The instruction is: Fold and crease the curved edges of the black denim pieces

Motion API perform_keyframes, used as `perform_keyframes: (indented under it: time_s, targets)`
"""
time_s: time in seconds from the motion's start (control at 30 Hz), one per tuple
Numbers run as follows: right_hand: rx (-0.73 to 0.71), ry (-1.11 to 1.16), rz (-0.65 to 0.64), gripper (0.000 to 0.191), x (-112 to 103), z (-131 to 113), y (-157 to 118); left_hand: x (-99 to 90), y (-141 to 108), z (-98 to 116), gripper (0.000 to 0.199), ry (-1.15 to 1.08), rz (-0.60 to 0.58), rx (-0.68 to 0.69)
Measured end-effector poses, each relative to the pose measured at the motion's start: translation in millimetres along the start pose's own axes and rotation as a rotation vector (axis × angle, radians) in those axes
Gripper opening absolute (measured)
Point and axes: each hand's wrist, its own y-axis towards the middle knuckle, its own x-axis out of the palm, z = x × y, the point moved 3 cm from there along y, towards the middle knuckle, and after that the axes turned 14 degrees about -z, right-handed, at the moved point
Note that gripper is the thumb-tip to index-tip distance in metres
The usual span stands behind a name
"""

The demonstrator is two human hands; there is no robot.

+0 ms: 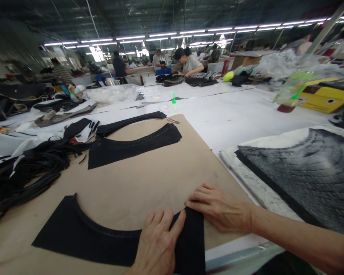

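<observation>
A black curved piece of fabric or leather [103, 244] lies flat before me, with a narrow folded band along its concave edge. My left hand [160, 240] rests on this piece, thumb and fingers apart, pressing it down. At the piece's upper right corner, my right hand [218, 208] has its fingertips closed on the edge. What lies under the fingertips is hidden. Farther up the brown work sheet [149, 179] is a stack of similar black pieces [134, 143], with another curved black stack [129, 122] behind it.
Black strips [31, 175] are heaped at left. Small red-handled snips [173, 120] and a green-tipped bottle [174, 103] stand beyond the stacks. At right are a grey-streaked black sheet [309, 172] on a white board and a yellow box [323, 95]. People work farther back.
</observation>
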Motion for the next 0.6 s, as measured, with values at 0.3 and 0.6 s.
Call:
perform_keyframes:
  time_s: [0.3,0.6]
  targets:
    - [0.246,0.221,0.146,0.022,-6,-3,-7,0.5,3,2,0.069,0.053,-0.023,-0.013]
    - [0.383,0.266,0.152,0.021,-4,-12,-6,-7.2,15,8,0.065,0.066,-0.073,-0.025]
